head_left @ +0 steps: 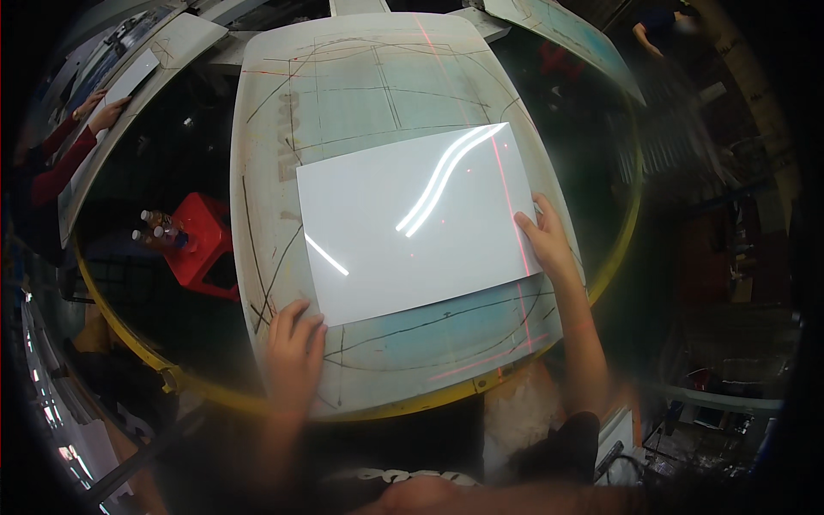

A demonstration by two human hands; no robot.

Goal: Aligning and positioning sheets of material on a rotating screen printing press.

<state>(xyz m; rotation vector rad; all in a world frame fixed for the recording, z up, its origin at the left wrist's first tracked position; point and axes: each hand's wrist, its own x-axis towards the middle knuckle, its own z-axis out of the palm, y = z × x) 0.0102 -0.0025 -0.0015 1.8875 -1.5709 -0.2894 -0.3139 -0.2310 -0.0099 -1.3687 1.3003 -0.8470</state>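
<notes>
A glossy white rectangular sheet [369, 223] lies askew across a pale board [266, 206] marked with dark pencil-like lines. Bright light reflections run over its surface. My right hand [549, 240] pinches the sheet's right edge, thumb on top and the other fingers beyond or partly under the edge. At the near left corner of the sheet, my left hand [294, 352] rests with its fingers stretched out on the board, fingertips beside the corner. A red laser line crosses the sheet near its right side and runs on over the board; small red dots show on the sheet too.
A curved yellow rail [223, 393] rings the board. Left of it stands a red stool [199, 240] carrying several bottles [163, 230]. Another person's hands [105, 112] work at a second board [184, 43] at far left; a further person [665, 30] is at far right.
</notes>
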